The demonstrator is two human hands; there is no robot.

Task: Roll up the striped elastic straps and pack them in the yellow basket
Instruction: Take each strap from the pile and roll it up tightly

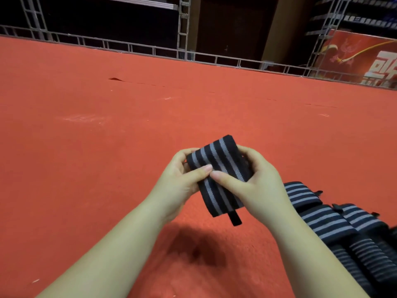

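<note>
A black strap with grey stripes [217, 162] is held in the air above the red carpet, between both hands. Its upper part is rolled into a thick bundle; a flat tail with a small black loop hangs down toward me. My left hand [182, 177] grips the roll's left side, thumb pressed on the stripes. My right hand [255, 179] grips the right side, its thumb meeting the left thumb on the front. A pile of several more striped straps [335, 224] lies on the carpet at the lower right. No yellow basket is in view.
Red carpet [107, 136] covers the floor all around. A metal truss rail [150, 49] runs along its far edge, with upright truss posts behind. A red banner [361, 59] stands at the far right.
</note>
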